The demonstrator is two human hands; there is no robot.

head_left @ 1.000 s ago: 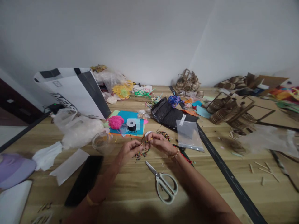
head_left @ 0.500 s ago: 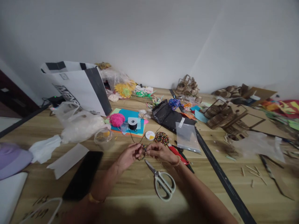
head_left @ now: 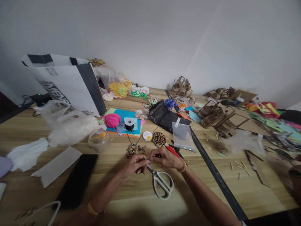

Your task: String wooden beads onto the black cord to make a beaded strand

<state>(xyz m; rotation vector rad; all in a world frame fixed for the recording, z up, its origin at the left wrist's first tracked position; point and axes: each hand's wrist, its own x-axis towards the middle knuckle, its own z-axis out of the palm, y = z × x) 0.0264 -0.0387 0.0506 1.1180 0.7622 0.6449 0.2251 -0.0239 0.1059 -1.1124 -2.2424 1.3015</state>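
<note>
My left hand [head_left: 137, 164] is closed in a pinch, its fingertips meeting just above the scissors. Close beside it, my right hand [head_left: 165, 158] also pinches. What lies between the fingertips is too small to make out. The scissors [head_left: 164, 185] with white handles lie on the table below both hands, blade tips partly hidden by the left fingers. Behind my left hand is a bunch of multicoloured beads [head_left: 132, 150] on dark cord. A coil of similar beads [head_left: 159, 139] lies behind my right hand, beside a round white spool [head_left: 147, 135].
A black cord spool [head_left: 129, 124] and pink yarn ball [head_left: 112, 120] sit on coloured paper. Left are a clear plastic cup [head_left: 99, 140], phone [head_left: 78, 180] and paper bag [head_left: 68, 84]. Right are a red-handled tool [head_left: 173, 151], zip bag [head_left: 184, 137] and small woven baskets [head_left: 218, 119].
Both hands have come down toward the scissors. The beads that were between my fingers now lie on the table behind my left hand. The view has turned slightly right.
</note>
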